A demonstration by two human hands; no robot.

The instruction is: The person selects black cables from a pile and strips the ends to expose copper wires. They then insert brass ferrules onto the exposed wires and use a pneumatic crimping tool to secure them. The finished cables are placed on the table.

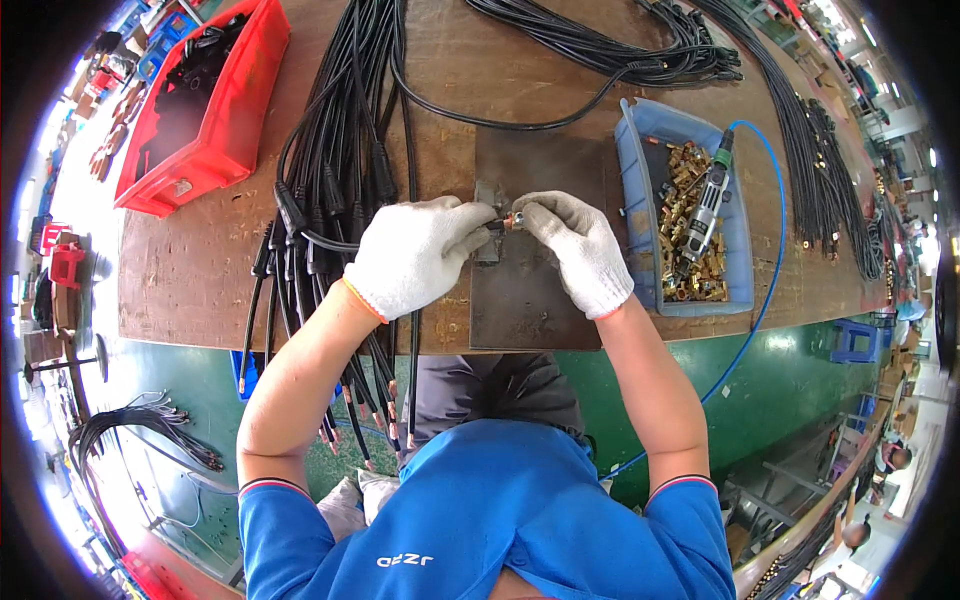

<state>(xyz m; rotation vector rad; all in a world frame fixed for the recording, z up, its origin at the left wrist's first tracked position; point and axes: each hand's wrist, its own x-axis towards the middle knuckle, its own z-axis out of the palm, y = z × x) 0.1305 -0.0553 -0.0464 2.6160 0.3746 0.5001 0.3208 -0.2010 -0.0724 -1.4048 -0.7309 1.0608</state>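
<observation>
Both my hands wear white knitted gloves and meet over a dark metal plate (540,310) on the table. My left hand (415,250) is closed on a black cable (332,243) close to its end. With the fingertips of my right hand (582,245) I pinch a small copper-coloured fitting (512,221) at that cable end. Whether the fitting sits around the cable or only against it, I cannot tell, as my fingers partly cover it. A small grey metal block (488,255) lies on the plate beside my left fingers.
Right of the plate stands a blue bin (720,308) of brass fittings (678,190), with an air-powered hand tool (705,215) on its blue hose (783,230). Black cables (345,90) hang over the near edge at left. A red bin (235,110) of black parts stands far left.
</observation>
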